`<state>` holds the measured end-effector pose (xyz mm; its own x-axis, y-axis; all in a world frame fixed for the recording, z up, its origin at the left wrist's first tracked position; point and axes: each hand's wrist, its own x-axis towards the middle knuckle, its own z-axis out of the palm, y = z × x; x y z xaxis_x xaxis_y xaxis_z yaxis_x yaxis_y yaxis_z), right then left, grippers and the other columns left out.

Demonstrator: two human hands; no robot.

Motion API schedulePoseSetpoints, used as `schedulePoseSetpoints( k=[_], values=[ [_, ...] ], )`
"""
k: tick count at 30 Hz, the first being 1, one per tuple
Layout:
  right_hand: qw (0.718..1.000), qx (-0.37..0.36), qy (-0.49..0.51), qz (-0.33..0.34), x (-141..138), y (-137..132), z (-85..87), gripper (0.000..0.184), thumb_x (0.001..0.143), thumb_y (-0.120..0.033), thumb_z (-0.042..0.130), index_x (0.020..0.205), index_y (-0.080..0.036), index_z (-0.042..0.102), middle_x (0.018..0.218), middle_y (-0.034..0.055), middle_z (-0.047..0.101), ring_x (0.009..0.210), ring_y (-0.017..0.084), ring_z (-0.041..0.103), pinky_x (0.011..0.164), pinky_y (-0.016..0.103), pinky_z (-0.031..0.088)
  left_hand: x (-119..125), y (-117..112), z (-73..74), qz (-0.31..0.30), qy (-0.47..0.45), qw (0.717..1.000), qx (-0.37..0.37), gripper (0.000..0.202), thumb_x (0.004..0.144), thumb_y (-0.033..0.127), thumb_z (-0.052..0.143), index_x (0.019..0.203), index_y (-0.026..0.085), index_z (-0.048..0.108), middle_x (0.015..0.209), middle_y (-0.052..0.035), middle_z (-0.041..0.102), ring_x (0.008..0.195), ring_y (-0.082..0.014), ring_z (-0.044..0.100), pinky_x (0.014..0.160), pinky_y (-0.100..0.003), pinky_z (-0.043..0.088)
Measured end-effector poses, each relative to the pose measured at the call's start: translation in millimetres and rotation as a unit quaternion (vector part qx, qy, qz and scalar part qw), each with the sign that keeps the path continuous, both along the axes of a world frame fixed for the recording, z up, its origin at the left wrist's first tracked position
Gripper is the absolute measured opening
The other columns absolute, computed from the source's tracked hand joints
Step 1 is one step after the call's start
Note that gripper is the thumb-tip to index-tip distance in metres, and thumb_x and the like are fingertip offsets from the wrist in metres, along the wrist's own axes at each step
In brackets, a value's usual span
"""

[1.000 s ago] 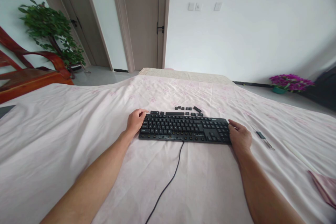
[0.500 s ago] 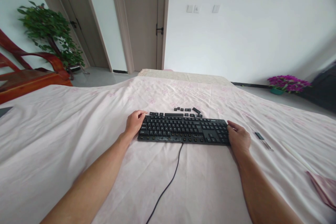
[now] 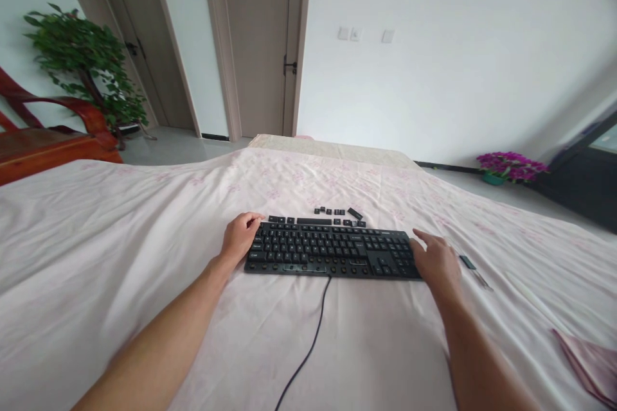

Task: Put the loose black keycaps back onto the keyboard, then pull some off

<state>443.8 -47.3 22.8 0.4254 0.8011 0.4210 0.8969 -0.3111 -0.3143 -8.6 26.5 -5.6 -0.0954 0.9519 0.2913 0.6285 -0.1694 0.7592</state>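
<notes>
A black keyboard [image 3: 332, 250] lies on the pink-and-white cloth, its long side across my view. Bare switches without caps show in the row nearest me, and a black cable [image 3: 315, 337] runs from that edge toward me. My left hand [image 3: 241, 234] pinches the keyboard's left end. At the right end my right hand [image 3: 436, 260] has its thumb and forefinger apart, beside the number keys. Just past the far edge lie loose keycaps, among them a long space bar [image 3: 314, 221] and several small keycaps [image 3: 329, 211].
To the right of my right hand lies a small tool with a black handle and wire prongs [image 3: 475, 271]. A folded pink cloth [image 3: 590, 363] sits at the lower right. Beyond the cloth-covered surface [image 3: 193, 225] stand a wooden chair [image 3: 58, 128] and purple flowers [image 3: 511, 167].
My right hand's fingers have loosened and spread from the keyboard's right end. The left hand still holds the other end. The whole view has shifted slightly.
</notes>
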Motion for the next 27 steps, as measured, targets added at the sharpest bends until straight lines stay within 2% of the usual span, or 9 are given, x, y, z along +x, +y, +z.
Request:
schedulePoseSetpoints(
  k=[2, 5, 8, 11, 14, 19, 27],
  values=[
    [0.999, 0.004, -0.046, 0.025, -13, 3, 15.2, 0.041, 0.084, -0.040, 0.048, 0.117, -0.026, 0.067, 0.118, 0.0092, 0.064, 0.106, 0.032, 0.055, 0.090, 0.046, 0.041, 0, 0, 0.1, -0.002, -0.004, 1.000, -0.001, 0.028, 0.085, 0.034, 0.047, 0.095, 0.025, 0.071, 0.105, -0.0010, 0.072, 0.097, -0.0184, 0.064, 0.087, -0.028, 0.046],
    [0.993, 0.028, -0.015, 0.112, -39, 17, 32.6, 0.033, 0.084, -0.037, 0.050, 0.109, -0.029, 0.071, 0.112, 0.0046, 0.068, 0.105, 0.028, 0.056, 0.090, 0.041, 0.042, 0, 1, 0.1, -0.001, -0.007, 1.000, -0.002, 0.027, 0.085, 0.034, 0.048, 0.095, 0.025, 0.071, 0.103, -0.0006, 0.072, 0.095, -0.0183, 0.065, 0.086, -0.028, 0.046],
    [0.972, 0.015, 0.029, 0.232, -69, 42, 39.3, 0.029, 0.085, -0.037, 0.051, 0.101, -0.027, 0.073, 0.103, 0.0034, 0.071, 0.100, 0.023, 0.060, 0.091, 0.037, 0.043, 0, 2, -0.7, 0.000, -0.009, 1.000, -0.003, 0.027, 0.085, 0.034, 0.048, 0.094, 0.026, 0.071, 0.103, -0.0003, 0.072, 0.095, -0.0183, 0.065, 0.085, -0.028, 0.046],
    [0.955, 0.002, 0.032, 0.293, -96, 69, 39.2, 0.025, 0.084, -0.034, 0.054, 0.096, -0.027, 0.075, 0.098, 0.0025, 0.072, 0.096, 0.022, 0.062, 0.089, 0.034, 0.043, 0, 2, -1.2, 0.001, -0.012, 1.000, -0.004, 0.027, 0.084, 0.034, 0.048, 0.094, 0.026, 0.071, 0.103, -0.0001, 0.072, 0.094, -0.0183, 0.065, 0.085, -0.028, 0.046],
    [0.945, -0.032, 0.012, 0.324, -119, 91, 37.1, 0.019, 0.083, -0.030, 0.058, 0.089, -0.026, 0.076, 0.093, 0.0019, 0.073, 0.093, 0.021, 0.061, 0.083, 0.031, 0.044, 0, 3, -0.3, 0.003, -0.017, 1.000, -0.005, 0.027, 0.084, 0.034, 0.048, 0.094, 0.026, 0.072, 0.102, -0.0004, 0.072, 0.094, -0.0184, 0.064, 0.085, -0.029, 0.046],
    [0.930, -0.072, -0.089, 0.349, -148, 117, 31.1, 0.016, 0.083, -0.025, 0.061, 0.090, -0.026, 0.076, 0.095, 0.0009, 0.072, 0.093, 0.020, 0.057, 0.083, 0.029, 0.041, 0, 2, 3.7, -0.006, -0.024, 1.000, -0.011, 0.028, 0.085, 0.034, 0.048, 0.095, 0.024, 0.072, 0.103, -0.0015, 0.072, 0.095, -0.0186, 0.065, 0.087, -0.029, 0.046],
    [0.921, -0.112, -0.155, 0.338, -166, 145, 21.0, 0.017, 0.080, -0.030, 0.067, 0.095, -0.025, 0.075, 0.108, 0.0050, 0.068, 0.107, 0.026, 0.047, 0.089, 0.036, 0.034, 0, 2, 2.6, -0.003, -0.021, 1.000, -0.011, 0.027, 0.085, 0.033, 0.047, 0.094, 0.025, 0.071, 0.104, -0.0009, 0.072, 0.096, -0.0184, 0.064, 0.086, -0.029, 0.046]
  ],
)
